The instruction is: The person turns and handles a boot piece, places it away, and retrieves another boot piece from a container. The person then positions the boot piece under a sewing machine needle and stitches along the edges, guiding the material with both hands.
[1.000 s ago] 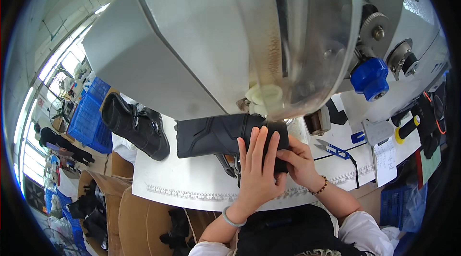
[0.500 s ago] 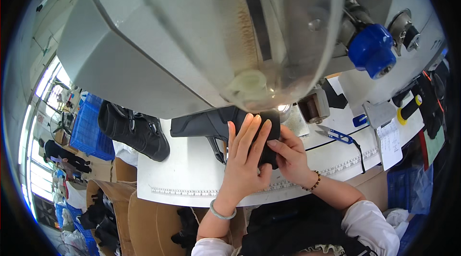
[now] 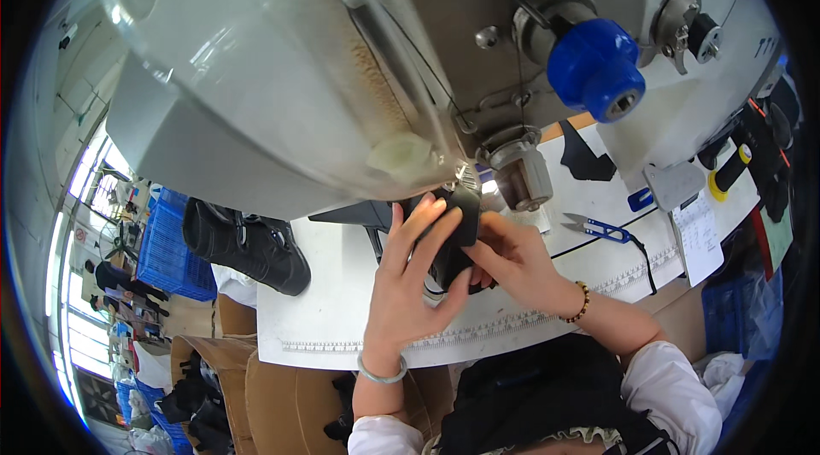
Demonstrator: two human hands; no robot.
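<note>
Under the head of a white sewing machine (image 3: 162, 135) lies a black shoe upper piece (image 3: 462, 218), partly covered by my fingers and the machine's clear guard (image 3: 282, 126). My left hand (image 3: 400, 288) rests on the piece with its fingers stretched out and the thumb apart. At the piece's right edge my right hand (image 3: 521, 265) is closed, pinching it between thumb and fingers close to the needle area. More black material hangs below, between both hands. A lit lamp spot shows beside the needle.
A black boot (image 3: 248, 248) lies on the white table at the left. To the right are blue thread snips (image 3: 605, 231), a black scrap (image 3: 586, 154), a paper sheet (image 3: 696, 237) and a thread spool (image 3: 729, 175). A printed ruler strip (image 3: 512, 319) follows the front edge; cardboard boxes (image 3: 295, 395) stand below.
The view has shifted, so the machine head appears further left and its needle area shows. The black piece has turned and been drawn together between my hands; my left fingers have slid lower on it.
</note>
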